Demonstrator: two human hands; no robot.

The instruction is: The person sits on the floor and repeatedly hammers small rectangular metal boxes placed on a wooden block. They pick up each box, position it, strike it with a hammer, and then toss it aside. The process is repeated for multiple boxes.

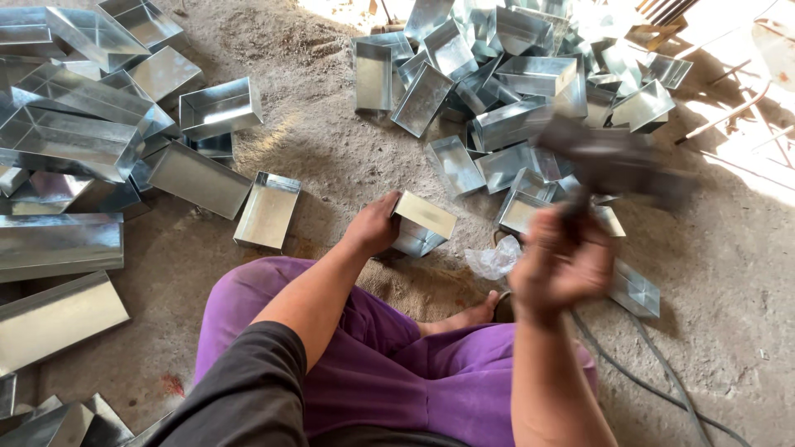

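The left hand (374,225) grips a small shiny sheet-metal tray (421,223), fingers closed over its near edge, holding it tilted on the dirt floor (331,141) just in front of the person's purple-clad knees (364,348). The right hand (560,263) is raised beside it, fingers wrapped tight round the handle of a hammer (613,161), whose dark head is blurred with motion above the heap of trays (513,91) beyond. More trays and longer metal channels (62,240) lie scattered to the left; a crumpled bit of clear plastic (494,259) sits near a bare foot (468,317), and a grey cable (654,372) trails off to the right. To strike well, I judge the tray should be pressed firmly against the ground so it cannot skid or ring away, with the holding fingers kept clear of the edge being hit. The blow wants to land square on the folded seam rather than the thin wall, which would likely dent easily.
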